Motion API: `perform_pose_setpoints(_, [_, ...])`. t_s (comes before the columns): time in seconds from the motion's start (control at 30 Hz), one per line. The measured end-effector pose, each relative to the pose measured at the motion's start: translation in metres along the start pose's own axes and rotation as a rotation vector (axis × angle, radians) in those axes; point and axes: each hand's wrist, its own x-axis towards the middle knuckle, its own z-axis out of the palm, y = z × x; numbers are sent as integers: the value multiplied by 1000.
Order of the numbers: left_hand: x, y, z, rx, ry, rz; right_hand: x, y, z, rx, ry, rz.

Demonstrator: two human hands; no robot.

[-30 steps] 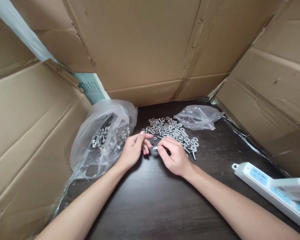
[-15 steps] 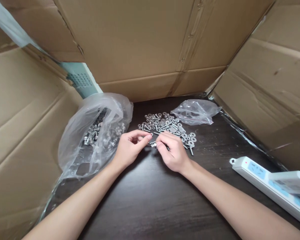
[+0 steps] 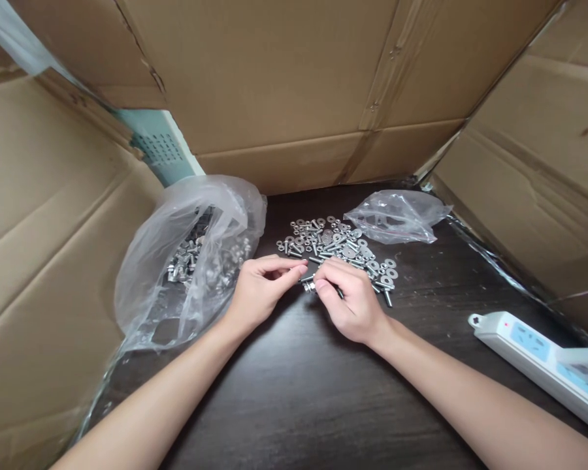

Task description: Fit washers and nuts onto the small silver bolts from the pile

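Observation:
My left hand (image 3: 265,282) pinches a small nut between thumb and forefinger; the fingertips hide most of it. Just to its right, my right hand (image 3: 347,297) is closed around a bolt (image 3: 307,279), whose shank points toward the left fingertips. More small metal hardware (image 3: 310,286) shows below that shank, and I cannot tell whether it is held or lies on the table. Behind both hands spreads a loose pile of bolts, nuts and washers (image 3: 327,237). Some washers (image 3: 389,271) lie right of my right hand.
An open clear plastic bag (image 3: 142,274) with bolts (image 3: 183,258) inside stands at left. A flat clear bag (image 3: 399,215) lies behind the pile. A white power strip (image 3: 500,336) with something plugged in is at right. Cardboard walls (image 3: 284,78) enclose the dark table (image 3: 294,405).
The view has shifted slightly, so most things appear farther right. The nut in my left fingertips, visible as a ring before, is now mostly covered. Both hands keep their grips.

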Motion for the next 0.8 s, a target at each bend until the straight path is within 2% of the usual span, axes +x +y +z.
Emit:
perform_pose_setpoints(0.13, [0,-1,0,34,-4,28,0,0,0,-4,-5,1])
perform_pose_setpoints(0.37, [0,0,3,119,11,-9,-1,0,0,0,-1,-6])
perform_pose_setpoints(0.63, [-3,1,3,210,-60,128,0,0,1,-5,17,34])
perform_pose_setpoints(0.8, [-3,2,3,200,-6,108,1,0,1,-54,54,59])
